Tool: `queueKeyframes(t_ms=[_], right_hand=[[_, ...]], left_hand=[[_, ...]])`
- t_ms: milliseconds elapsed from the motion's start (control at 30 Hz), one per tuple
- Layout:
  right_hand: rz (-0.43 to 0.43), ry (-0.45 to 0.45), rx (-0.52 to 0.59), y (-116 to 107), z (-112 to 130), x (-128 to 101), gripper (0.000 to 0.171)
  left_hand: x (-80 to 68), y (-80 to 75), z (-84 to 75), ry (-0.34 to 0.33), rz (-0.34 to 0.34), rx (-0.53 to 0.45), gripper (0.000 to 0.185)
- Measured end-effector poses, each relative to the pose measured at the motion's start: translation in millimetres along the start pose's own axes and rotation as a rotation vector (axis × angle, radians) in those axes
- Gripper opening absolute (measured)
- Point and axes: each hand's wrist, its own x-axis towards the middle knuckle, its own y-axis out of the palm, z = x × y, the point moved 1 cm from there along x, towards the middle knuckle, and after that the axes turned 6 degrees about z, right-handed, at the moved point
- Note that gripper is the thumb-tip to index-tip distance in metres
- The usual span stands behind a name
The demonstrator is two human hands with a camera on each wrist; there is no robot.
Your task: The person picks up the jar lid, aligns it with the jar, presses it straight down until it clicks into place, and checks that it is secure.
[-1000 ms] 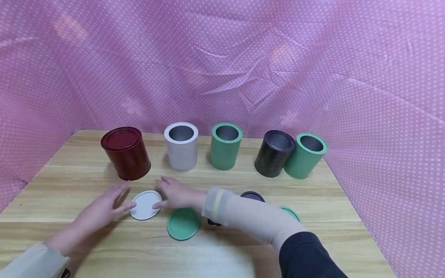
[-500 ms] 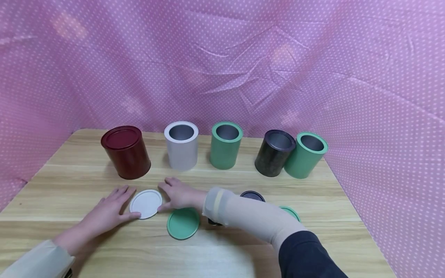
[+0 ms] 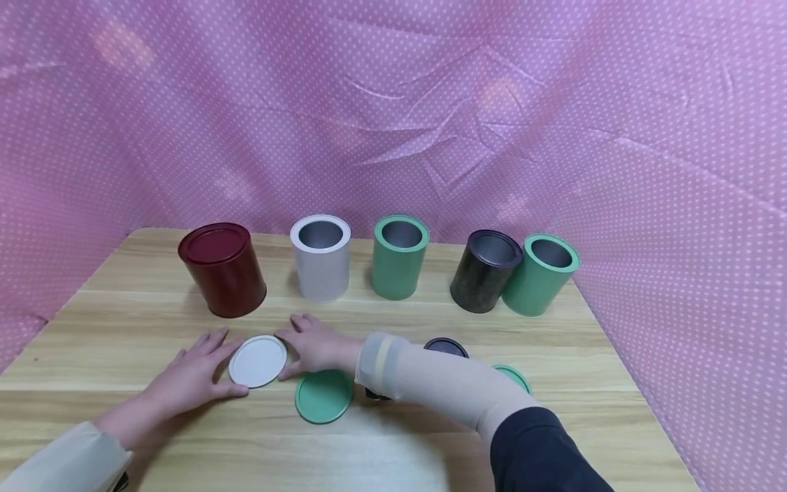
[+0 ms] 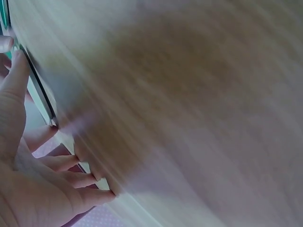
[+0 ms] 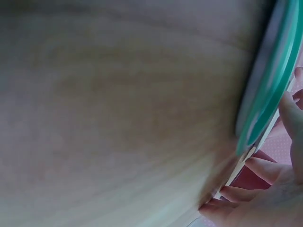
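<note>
A: Which step is in hand?

B: The flat round white metal lid (image 3: 257,361) is being taken up from the wooden counter (image 3: 123,321). It is flanked by the left hand (image 3: 187,372) and right hand (image 3: 316,344), fingers (image 3: 212,339) spread and touching its rim, not yet curled beneath.

A: What is called for next?

B: Probably a lift, then alignment over the open white cylindrical tin (image 3: 321,258) behind it.

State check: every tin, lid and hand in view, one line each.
maroon tin: upright, lid on
white tin: upright, open
middle green tin: upright, open
black tin: upright, open
right green tin: upright, open
white lid: flat on table, touched from both sides
green lid: flat
black lid: flat, partly hidden
left hand: open
right hand: open
</note>
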Motion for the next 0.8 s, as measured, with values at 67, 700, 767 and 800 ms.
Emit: queueKeyframes(t_ms=[67,700,767,800], right_hand=[[0.003,0.0,-0.003,1,1,0,0.078],[-0.026,0.011,-0.048,-3,7,-1,0.073],[-0.025,0.013,-0.046,-4,9,-2,0.072],[-0.023,0.013,-0.046,-5,10,-2,0.072]], left_hand=[[-1.2,0.8,1.3,0.008,0.002,-0.005,0.09],[-2.4,2.3,2.2,0.075,-0.019,-0.037,0.082],[-2.9,1.2,1.8,0.075,-0.018,-0.034,0.082],[-3.1,0.8,1.8,0.074,-0.016,-0.031,0.082]])
